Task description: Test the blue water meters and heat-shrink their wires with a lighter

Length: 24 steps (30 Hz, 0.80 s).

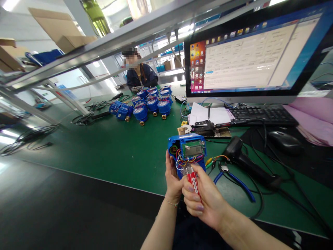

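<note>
A blue water meter point(172, 140) with its cover off is tilted toward me at the table's front edge. Inside show a lit display point(194, 149) and loose coloured wires point(183, 162). My left hand point(173, 178) is closed around the meter's left side and underside, part of it hidden. My right hand point(199, 194) grips a red lighter point(192, 180) with white markings; its metal top is against or just in front of the wires. Whether it burns I cannot tell. A brass fitting point(181, 131) shows behind the meter.
Blue-handled pliers point(243, 187) and a barcode scanner point(244, 163) lie to the right, among cables. Several blue meters point(140, 113) stand farther back. A monitor point(260, 59), keyboard point(262, 114) and mouse point(284, 142) fill the right. A person point(143, 74) sits across the table.
</note>
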Each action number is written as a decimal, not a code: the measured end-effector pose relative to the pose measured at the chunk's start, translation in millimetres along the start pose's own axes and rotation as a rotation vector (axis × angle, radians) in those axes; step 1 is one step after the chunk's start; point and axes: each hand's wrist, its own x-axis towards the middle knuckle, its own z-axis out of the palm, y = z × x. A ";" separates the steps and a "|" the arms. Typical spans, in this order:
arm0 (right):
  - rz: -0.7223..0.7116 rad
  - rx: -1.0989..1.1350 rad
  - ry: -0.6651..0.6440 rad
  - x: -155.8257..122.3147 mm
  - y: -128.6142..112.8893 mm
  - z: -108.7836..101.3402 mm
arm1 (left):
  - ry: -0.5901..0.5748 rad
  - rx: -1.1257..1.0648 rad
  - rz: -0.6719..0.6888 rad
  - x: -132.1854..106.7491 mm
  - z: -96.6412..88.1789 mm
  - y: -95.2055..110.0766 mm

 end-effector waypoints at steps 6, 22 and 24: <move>-0.027 -0.004 -0.003 -0.5 -3.1 0.5 | 0.005 0.031 0.002 0.0 -0.7 -0.6; -0.568 -0.317 -0.006 -14.2 -21.4 -9.6 | 0.195 -0.100 -0.192 29.6 1.3 27.6; -0.672 -0.426 0.042 -10.6 -34.7 -10.6 | 0.230 -0.112 -0.290 36.6 -7.4 28.9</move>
